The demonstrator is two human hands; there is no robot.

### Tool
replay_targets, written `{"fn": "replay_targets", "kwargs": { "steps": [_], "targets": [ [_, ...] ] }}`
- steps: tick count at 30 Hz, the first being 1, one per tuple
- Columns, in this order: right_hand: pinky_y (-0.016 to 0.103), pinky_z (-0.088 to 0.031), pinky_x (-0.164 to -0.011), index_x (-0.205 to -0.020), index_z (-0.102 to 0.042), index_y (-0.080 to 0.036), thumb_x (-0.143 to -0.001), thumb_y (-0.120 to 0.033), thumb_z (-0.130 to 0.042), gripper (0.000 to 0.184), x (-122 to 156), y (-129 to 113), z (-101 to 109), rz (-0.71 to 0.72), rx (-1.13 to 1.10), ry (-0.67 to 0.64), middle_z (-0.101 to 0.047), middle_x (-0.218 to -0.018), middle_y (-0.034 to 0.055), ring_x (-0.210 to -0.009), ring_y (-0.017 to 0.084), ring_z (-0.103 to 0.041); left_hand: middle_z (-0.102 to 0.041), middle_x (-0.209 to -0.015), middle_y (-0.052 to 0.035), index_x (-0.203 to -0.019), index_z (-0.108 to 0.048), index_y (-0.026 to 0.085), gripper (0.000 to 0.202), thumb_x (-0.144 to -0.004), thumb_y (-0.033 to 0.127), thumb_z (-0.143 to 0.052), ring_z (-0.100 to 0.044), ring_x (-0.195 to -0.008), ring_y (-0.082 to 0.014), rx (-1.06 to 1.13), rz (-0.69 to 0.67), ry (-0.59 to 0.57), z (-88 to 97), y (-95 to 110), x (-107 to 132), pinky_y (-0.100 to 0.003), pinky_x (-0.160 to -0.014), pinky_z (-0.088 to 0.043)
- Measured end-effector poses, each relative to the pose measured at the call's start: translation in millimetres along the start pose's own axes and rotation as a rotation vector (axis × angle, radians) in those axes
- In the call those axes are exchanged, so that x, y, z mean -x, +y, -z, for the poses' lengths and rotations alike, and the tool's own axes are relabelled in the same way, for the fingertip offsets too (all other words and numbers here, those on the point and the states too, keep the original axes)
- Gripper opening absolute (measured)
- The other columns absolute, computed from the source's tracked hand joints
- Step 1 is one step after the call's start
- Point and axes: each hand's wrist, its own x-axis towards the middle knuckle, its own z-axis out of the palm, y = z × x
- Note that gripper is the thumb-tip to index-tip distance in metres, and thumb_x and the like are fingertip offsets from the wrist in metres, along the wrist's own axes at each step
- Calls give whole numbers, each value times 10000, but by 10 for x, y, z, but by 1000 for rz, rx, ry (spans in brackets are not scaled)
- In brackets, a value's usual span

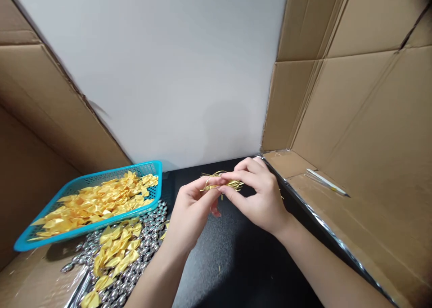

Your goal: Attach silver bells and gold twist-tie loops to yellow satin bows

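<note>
My left hand and my right hand meet over the black tabletop. Both pinch a small tangle of thin gold cord loops between thumb and fingertips. The left fingers close on it from below left, the right fingers from above right. Part of the cord is hidden behind my fingers.
A turquoise mesh tray holding many yellow ribbon bows sits at the left. In front of it lie silver bead-like pieces with loose bows on top. Cardboard walls flank both sides; a white pen-like stick lies on the right flap.
</note>
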Motion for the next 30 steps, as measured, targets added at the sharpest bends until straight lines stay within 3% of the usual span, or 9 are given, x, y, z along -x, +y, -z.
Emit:
{"fn": "replay_targets", "kwargs": {
  "steps": [6, 13, 18, 23, 30],
  "targets": [
    [330, -448, -721, -786, -746, -228, -828, -148, -714, 96, -21, 115, 16, 1, -96, -115, -582, -740, 4, -726, 156, -519, -522, -532, 40, -819, -774, 165, 123, -739, 246, -729, -420, -498, -71, -110, 17, -37, 10, 5, -33, -157, -450, -449],
    [291, -451, -726, -793, -702, -206, -841, -91, -686, 126, -77, 184, 104, 35, -241, -254, -572, -800, 2, -772, 143, -511, -568, -603, 21, -695, -739, 163, 97, -708, 259, -737, -410, -506, -69, -26, 81, -80, 13, -24, -68, -165, -435, -444],
    [309, -465, -744, -805, -681, -217, -876, -104, -648, 137, -78, 198, 131, 88, -301, -259, -605, -810, 7, -805, 155, -529, -511, -529, 32, -749, -766, 159, 102, -702, 237, -721, -404, -499, -76, -32, 88, -62, -24, -15, -58, -160, -430, -440],
    [331, -493, -765, -827, -680, -232, -894, -148, -638, 116, -57, 213, 124, 47, -387, -238, -640, -830, 10, -841, 163, -573, -474, -509, 41, -742, -770, 158, 100, -705, 232, -713, -398, -486, -80, -26, 81, -47, -21, -19, -68, -172, -421, -449],
    [361, -516, -821, -843, -687, -239, -893, -147, -639, 115, -43, 222, 105, 33, -456, -220, -722, -791, 13, -869, 183, -615, -526, -551, 28, -805, -789, 168, 134, -722, 225, -700, -398, -501, -79, -44, 62, -73, -5, -23, -65, -169, -430, -452]
  ]
}}
